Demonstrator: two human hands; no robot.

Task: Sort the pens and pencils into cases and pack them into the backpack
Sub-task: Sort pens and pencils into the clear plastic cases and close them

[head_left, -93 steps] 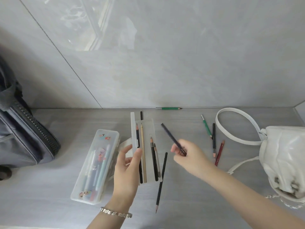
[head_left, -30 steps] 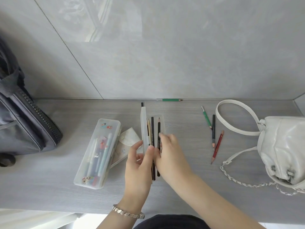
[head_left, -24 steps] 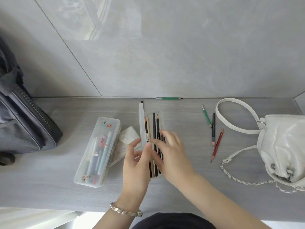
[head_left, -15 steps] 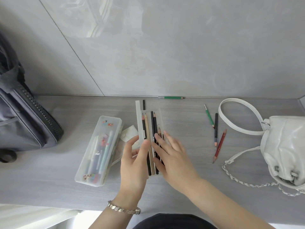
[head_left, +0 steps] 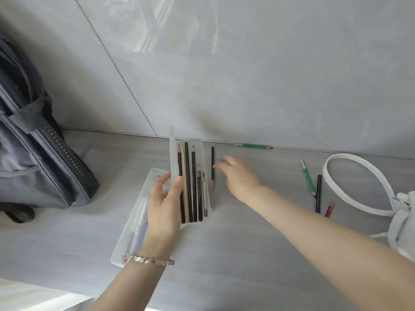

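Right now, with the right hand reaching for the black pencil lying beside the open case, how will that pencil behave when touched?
The black pencil is thin and rigid, so likely light and stiff. Lying loose on the smooth table, it may roll if the right hand nudges it sideways.

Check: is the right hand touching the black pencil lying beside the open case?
Cannot tell. In the head view the right hand reaches to the black pencil, but its fingertips are motion-blurred right at the pencil's edge.

Frosted clear plastic case (head_left: pixel 173 153), glossy wall tiles (head_left: pixel 269 75), matt wood-grain table (head_left: pixel 224 254).
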